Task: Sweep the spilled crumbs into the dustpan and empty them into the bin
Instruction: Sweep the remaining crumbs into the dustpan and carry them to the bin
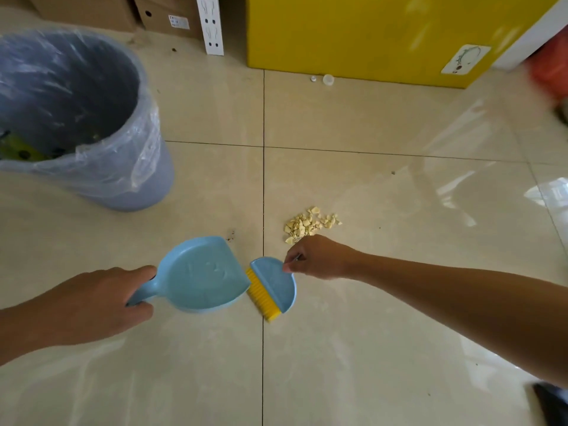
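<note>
A small pile of pale yellow crumbs (311, 224) lies on the beige tiled floor. My left hand (101, 302) grips the handle of a light blue dustpan (206, 275), which rests on the floor left of a tile joint. Right beside the pan's mouth lies a light blue half-round brush (275, 282) with yellow bristles. My right hand (316, 256) pinches the brush's upper edge, just below the crumbs. A grey bin (92, 118) lined with a clear plastic bag stands at the upper left, with some rubbish inside.
A yellow cabinet (368, 35) stands at the back, with two small white caps (325, 79) on the floor before it. Cardboard boxes (163, 13) and a white strip line the far wall. Something red (550, 69) sits at the right edge.
</note>
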Available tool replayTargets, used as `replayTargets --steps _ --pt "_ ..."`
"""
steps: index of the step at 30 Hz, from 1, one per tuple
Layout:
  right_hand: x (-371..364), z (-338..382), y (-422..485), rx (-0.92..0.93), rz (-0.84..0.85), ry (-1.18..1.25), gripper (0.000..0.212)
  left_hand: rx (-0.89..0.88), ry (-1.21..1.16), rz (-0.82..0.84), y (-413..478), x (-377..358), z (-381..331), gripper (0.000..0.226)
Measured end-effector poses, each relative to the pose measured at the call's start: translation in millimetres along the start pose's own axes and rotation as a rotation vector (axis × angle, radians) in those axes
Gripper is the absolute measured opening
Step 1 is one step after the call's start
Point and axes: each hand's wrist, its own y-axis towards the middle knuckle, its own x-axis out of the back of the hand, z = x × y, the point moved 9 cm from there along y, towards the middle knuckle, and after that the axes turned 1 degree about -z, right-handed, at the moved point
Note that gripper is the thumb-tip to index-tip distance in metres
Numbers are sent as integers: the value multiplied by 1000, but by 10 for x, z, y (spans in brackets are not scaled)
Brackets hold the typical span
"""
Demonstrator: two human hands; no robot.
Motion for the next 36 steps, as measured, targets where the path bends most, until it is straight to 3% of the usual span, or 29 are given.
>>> replayTargets --steps 7,11,14,17,19,22,25,30,36 --pt "719 -478 10 -133 -121 -132 21 -44 -108 -82 -43 -95 -71 23" --pt "887 -565 -123 -171 -79 95 15 -85 -118 -90 158 -85 -302 25" --pt "1288 -544 -198 -141 -220 231 11 -105 -134 -69 316 -84 -463 29" --pt "1858 -494 -296 -90 -492 31 11 -119 -131 -65 424 -63 -566 29" --pt "1999 -391 -292 -26 -586 -215 17 -127 -125 -64 469 -50 -602 28" --pt "1667 -325 -111 14 -522 -654 24 -120 -117 -66 519 -48 -606 26" --pt "1131 -360 -3 38 -464 -869 28 -110 -118 -57 541 -86 -594 27" --pt "345 -124 -157 203 -325 -913 15 -102 -168 -25 504 -204 -521 25" --pt "187 -86 -405 273 -340 -845 28 -88 -172 15 462 -380 -462 23"
